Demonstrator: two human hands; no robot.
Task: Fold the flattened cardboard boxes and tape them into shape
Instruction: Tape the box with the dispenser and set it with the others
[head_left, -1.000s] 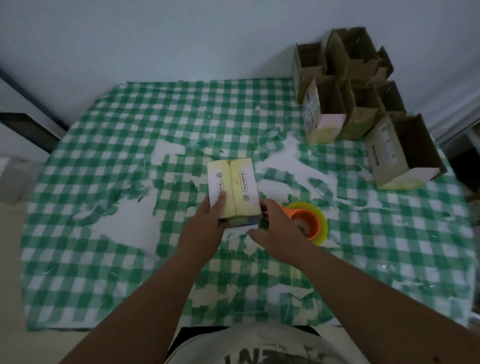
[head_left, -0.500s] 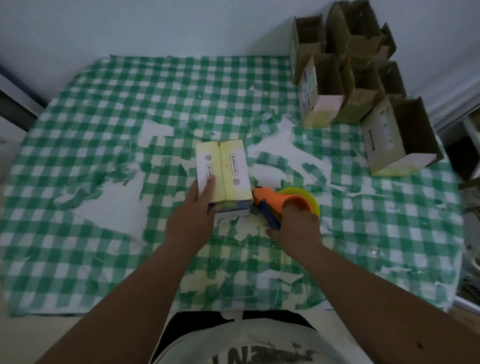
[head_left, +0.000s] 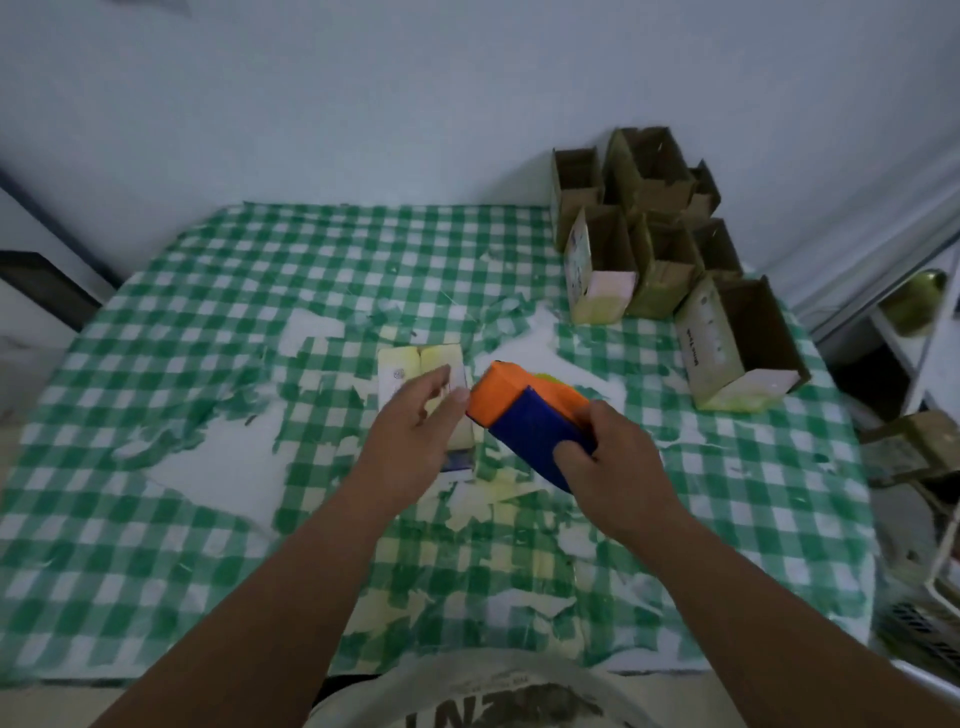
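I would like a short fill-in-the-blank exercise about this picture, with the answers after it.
1. The right hand grips an orange and blue tape ____.
2. The tablecloth has a white and ____ check.
3. The left hand hovers over the yellow ____ lying on the tablecloth.
4. The finished boxes stand at the far ____ corner.

Answers: dispenser; green; box; right

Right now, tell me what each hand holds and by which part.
The right hand grips the tape dispenser by its blue handle end. The left hand holds nothing, fingers relaxed above the folded box.
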